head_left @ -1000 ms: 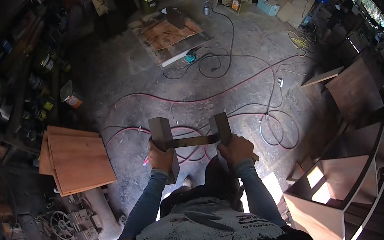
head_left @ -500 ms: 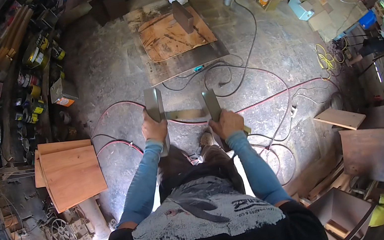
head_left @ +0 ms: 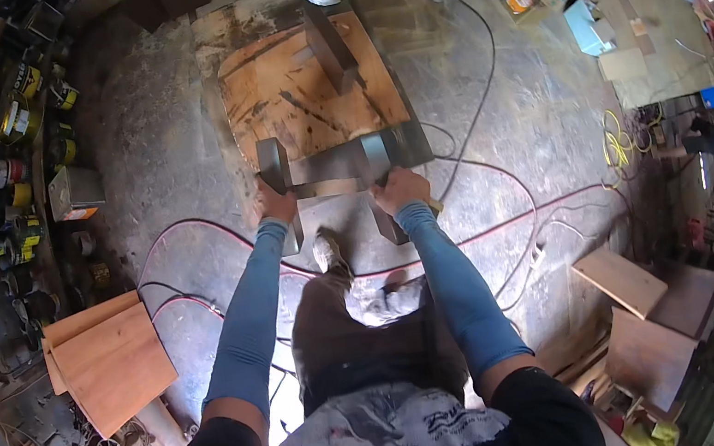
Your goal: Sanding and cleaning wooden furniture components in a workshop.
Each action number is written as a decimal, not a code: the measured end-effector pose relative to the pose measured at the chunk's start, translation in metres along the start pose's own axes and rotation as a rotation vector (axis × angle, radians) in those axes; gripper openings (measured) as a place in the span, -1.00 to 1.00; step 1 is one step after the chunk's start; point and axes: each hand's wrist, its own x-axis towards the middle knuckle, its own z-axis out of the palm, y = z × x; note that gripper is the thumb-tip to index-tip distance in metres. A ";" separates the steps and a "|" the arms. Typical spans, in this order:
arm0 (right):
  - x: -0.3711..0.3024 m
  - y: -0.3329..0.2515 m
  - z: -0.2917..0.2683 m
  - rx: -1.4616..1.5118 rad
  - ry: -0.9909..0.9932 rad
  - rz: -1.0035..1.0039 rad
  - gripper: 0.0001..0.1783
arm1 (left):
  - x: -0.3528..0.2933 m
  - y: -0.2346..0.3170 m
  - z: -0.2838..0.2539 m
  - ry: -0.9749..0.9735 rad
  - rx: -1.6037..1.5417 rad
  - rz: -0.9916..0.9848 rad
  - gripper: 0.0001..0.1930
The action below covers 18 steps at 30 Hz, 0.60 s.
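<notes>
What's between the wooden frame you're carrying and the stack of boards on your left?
In the head view, mostly bare concrete floor, crossed by a red cable looping between the frame and the boards. Nothing else stands there.

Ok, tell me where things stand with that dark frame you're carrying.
Done: the dark frame is off the floor, held at the near edge of the wooden board. In hand: left hand and right hand each grip an upright. Left: it isn't resting on the board yet; a dark block stands there.

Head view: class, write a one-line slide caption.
Both hands, left hand and right hand, grip a dark grey H-shaped wooden frame above a worn plywood board.
</notes>
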 end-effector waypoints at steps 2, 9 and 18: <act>0.053 0.012 0.007 -0.005 -0.002 0.011 -0.34 | 0.034 0.018 0.031 -0.126 -0.005 -0.053 -0.01; 0.139 -0.020 0.002 0.112 -0.205 -0.168 -0.27 | 0.097 -0.057 0.093 0.069 0.437 -0.324 0.18; 0.187 0.128 -0.010 1.036 -0.136 -0.294 -0.57 | -0.066 0.153 0.097 0.142 -0.011 0.028 -0.05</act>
